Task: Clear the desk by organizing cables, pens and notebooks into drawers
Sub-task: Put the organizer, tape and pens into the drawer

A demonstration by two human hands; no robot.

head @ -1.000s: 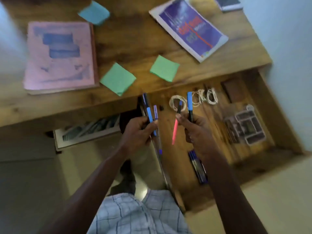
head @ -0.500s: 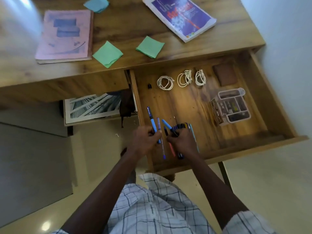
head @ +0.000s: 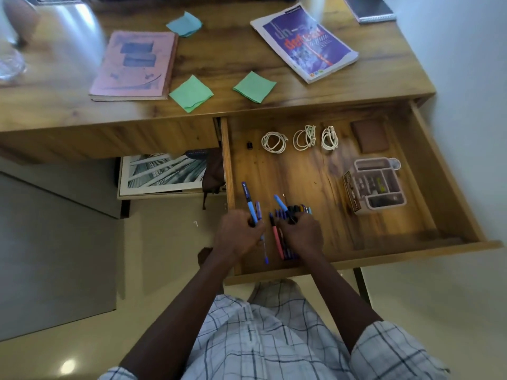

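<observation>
my left hand point(head: 238, 233) grips two pens point(head: 250, 207); the pen row point(head: 288, 253) (lying 12-to-6) sits at its 3 o'clock, under my right hand point(head: 301, 235), which grips a blue pen point(head: 280, 203).

Pen row point(head: 280, 215) partly under right hand point(head: 301, 234)
</observation>
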